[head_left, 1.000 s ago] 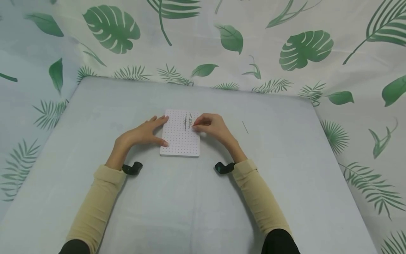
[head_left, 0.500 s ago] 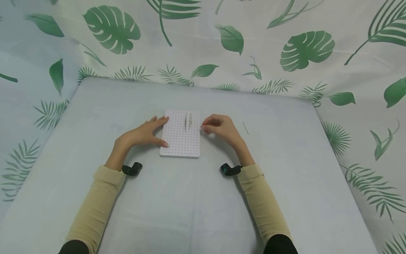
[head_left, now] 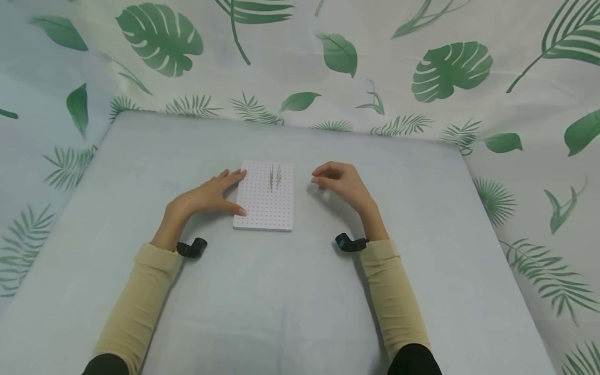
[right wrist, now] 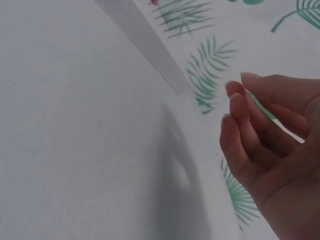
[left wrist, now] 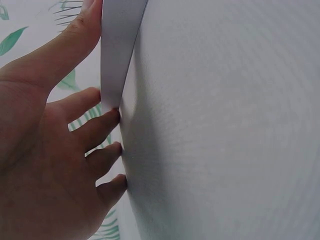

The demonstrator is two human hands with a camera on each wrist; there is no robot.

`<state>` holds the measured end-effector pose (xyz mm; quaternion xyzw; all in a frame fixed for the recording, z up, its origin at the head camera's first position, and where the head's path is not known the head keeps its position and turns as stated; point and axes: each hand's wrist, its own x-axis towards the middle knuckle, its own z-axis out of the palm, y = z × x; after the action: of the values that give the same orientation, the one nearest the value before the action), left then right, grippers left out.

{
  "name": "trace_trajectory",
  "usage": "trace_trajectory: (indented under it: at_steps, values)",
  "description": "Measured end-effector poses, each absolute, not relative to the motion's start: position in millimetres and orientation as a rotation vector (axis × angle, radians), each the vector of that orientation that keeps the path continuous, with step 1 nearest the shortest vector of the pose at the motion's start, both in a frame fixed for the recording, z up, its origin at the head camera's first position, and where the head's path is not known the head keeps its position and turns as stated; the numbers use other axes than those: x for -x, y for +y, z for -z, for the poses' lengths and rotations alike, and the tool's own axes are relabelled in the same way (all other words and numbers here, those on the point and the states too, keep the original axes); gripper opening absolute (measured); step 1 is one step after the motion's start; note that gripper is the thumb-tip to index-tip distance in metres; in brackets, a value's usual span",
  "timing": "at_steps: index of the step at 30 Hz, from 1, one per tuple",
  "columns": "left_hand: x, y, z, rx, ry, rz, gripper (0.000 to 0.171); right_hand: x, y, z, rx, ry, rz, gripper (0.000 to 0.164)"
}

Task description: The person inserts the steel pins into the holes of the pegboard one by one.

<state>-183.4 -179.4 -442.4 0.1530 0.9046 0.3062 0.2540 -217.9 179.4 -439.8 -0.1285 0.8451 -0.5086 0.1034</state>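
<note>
A white pegboard (head_left: pixel 264 211) with rows of small holes lies on the table. Thin dark pins (head_left: pixel 271 178) stand in two rows in its upper right part. My left hand (head_left: pixel 206 197) is spread at the board's left side, with the thumb and fingertips on its edge. In the left wrist view the left thumb (left wrist: pixel 75 37) lies along the board's side. To the right of the board, my right hand (head_left: pixel 344 182) hovers above the table with fingers loosely bent. The right wrist view shows nothing between its thumb and fingertips (right wrist: pixel 235 102).
A white cloth covers the table (head_left: pixel 234 297). A leaf-patterned cloth backdrop (head_left: pixel 290 57) rises behind it. Each wrist wears a small black camera, one on the left wrist (head_left: pixel 192 248) and one on the right wrist (head_left: pixel 350 242).
My right hand has moved right, away from the pins on the board. The single pin lying on the table is now hidden behind it. The left hand keeps its place on the board.
</note>
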Motion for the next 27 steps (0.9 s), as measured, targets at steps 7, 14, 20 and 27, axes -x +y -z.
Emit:
trace_trajectory:
  at_steps: [7,14,20,27]
  values:
    - [183,-180,441,-0.408,2.450,-0.836,0.107,220,191,436,0.404,2.548,1.383,0.027]
    - [183,-180,441,-0.413,2.451,-0.845,0.106,222,204,432,0.397,2.592,1.302,0.025]
    - [183,-180,442,-0.408,2.447,-0.864,0.106,224,217,434,0.384,2.593,1.314,0.025]
    - [183,-181,443,-0.418,2.442,-0.869,0.105,224,232,432,0.304,2.624,1.338,0.024]
